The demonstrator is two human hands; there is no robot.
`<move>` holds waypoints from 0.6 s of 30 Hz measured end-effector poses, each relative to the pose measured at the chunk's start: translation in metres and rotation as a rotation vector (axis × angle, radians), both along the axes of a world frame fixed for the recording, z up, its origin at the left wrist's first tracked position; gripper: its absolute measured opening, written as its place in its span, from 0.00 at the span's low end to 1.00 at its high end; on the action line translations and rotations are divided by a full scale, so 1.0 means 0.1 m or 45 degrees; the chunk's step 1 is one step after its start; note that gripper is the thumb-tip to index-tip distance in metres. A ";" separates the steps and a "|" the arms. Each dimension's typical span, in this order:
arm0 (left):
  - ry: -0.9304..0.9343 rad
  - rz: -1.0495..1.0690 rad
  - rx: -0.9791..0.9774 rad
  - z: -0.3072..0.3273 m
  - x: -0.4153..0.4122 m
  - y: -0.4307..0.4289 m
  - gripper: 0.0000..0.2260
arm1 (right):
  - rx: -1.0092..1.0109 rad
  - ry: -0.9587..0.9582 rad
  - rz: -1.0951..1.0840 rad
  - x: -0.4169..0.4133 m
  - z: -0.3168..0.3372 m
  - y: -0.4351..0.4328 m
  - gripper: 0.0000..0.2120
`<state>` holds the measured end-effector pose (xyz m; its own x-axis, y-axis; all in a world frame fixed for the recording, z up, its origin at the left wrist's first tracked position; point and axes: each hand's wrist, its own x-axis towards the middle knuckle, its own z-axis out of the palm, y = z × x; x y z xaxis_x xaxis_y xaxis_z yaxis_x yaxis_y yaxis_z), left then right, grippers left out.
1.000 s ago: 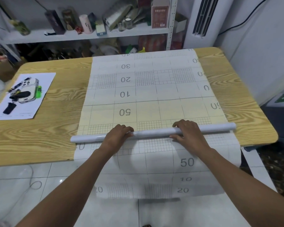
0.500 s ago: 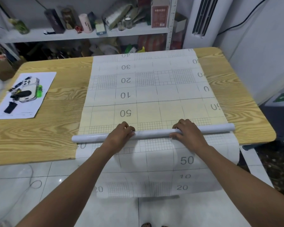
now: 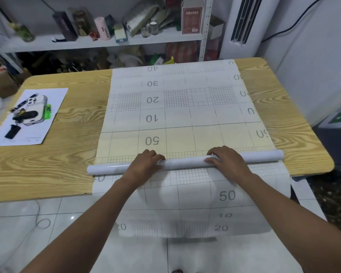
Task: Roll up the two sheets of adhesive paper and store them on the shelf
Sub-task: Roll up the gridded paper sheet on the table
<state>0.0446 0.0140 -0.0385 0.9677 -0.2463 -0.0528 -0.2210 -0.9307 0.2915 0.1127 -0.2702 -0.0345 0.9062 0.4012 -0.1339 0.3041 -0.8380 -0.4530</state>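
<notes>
Where the fingers lie: left fingers (image 3: 153,153) curled over the top of the roll (image 3: 185,163), tips on its far side; right fingers (image 3: 220,150) curled likewise, with the thumb pressed on the near face.
Left hand (image 3: 146,164): grips the roll left of its middle, forearm reaching in over the front edge.
Right hand (image 3: 229,164): grips the roll right of its middle, well apart from the other hand.
Roll position: glossy white tube of adhesive paper lying crosswise on the table (image 3: 47,164) near its front edge, both ends projecting beyond the hands.
Flat sheet (image 3: 185,115): gridded paper spread on the table from the roll to the far edge; numbers 50, 10, 20, 30, 40 read upside down; the strip nearest the roll is yellowish, the rest white.
Hanging sheet (image 3: 185,203): gridded paper emerging from under the roll, draped over the front edge toward the tiled floor (image 3: 28,223); numbers 50, 10, 20 read upright.
Feed into the roll: cannot tell which sheet.
White paper (image 3: 54,97): on the table's left side, well apart from the sheets, carrying a phone (image 3: 36,101) and small dark items.
Shelf (image 3: 106,43): behind the table's far edge, crowded with bottles and boxes, including a red box (image 3: 192,18).
</notes>
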 end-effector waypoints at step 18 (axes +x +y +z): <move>0.114 0.192 -0.023 0.05 0.03 -0.05 0.12 | -0.109 -0.255 0.173 -0.04 -0.07 -0.03 0.20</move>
<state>0.0478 0.0094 -0.0337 0.9854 -0.1007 -0.1369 -0.0521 -0.9456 0.3211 0.1085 -0.2736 -0.0415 0.8566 0.5160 0.0039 0.4930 -0.8161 -0.3015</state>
